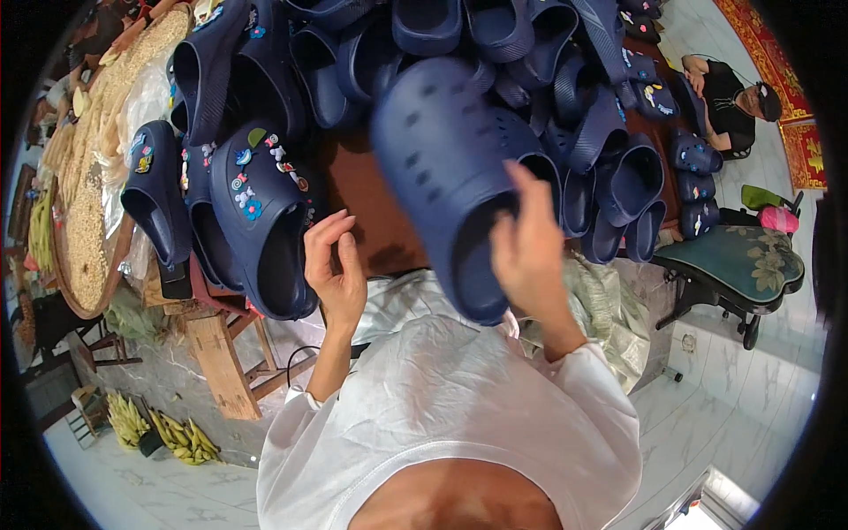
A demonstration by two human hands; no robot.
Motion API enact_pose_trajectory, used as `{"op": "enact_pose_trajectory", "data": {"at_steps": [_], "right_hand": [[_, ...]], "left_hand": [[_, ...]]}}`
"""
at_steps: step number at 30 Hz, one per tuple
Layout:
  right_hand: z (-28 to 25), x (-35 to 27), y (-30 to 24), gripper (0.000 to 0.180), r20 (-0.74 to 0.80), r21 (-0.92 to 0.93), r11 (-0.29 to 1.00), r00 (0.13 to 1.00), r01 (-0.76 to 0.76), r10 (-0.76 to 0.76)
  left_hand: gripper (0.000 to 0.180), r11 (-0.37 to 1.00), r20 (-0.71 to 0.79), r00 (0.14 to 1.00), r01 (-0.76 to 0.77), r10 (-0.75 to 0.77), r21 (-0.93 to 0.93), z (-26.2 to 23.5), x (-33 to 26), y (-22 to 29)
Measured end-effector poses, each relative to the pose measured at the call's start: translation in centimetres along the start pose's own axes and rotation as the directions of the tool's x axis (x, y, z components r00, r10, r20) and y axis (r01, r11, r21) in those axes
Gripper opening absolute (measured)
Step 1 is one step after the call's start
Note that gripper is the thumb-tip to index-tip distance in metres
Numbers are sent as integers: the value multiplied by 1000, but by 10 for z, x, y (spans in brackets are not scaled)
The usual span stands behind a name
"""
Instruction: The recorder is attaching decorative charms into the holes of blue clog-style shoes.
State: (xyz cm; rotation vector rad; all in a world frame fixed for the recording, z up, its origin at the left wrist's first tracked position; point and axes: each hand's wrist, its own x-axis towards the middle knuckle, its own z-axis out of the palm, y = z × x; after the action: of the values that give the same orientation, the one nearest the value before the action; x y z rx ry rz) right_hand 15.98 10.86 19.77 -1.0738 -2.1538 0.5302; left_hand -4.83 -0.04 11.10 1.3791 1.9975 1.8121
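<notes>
A plain navy clog (pixel 442 168) with round vent holes hangs over the middle of the table, its edges a little blurred. My right hand (pixel 533 247) grips it at the side of the foot opening, the thumb reaching inside. My left hand (pixel 337 269) is raised with nothing in it, thumb and fingers apart. Close beside it, on the left, lies a navy clog with colourful charms (pixel 265 208) on its upper. Another decorated clog (pixel 157 194) rests farther left.
Plain navy clogs (pixel 424 26) are heaped along the far side and right of the brown table (pixel 371 194). At left stands a large round tray of pale grains (pixel 84 256). A green office chair (pixel 738 265) is at right, near a seated person (pixel 729 106). Bananas (pixel 185 437) lie on the floor.
</notes>
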Motion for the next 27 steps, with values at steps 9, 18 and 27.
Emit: {"op": "enact_pose_trajectory", "data": {"at_steps": [9, 18, 27], "right_hand": [[-64, 46, 122, 49, -433, 373, 893, 804, -253, 409], [-35, 77, 166, 62, -554, 290, 936, 762, -201, 335], [-40, 57, 134, 56, -571, 272, 938, 748, -217, 338]], "left_hand": [[18, 992, 13, 993, 120, -119, -29, 3, -13, -9], [51, 946, -208, 924, 300, -320, -123, 1, -15, -27], [31, 408, -93, 730, 268, -677, -873, -7, 33, -20]]}}
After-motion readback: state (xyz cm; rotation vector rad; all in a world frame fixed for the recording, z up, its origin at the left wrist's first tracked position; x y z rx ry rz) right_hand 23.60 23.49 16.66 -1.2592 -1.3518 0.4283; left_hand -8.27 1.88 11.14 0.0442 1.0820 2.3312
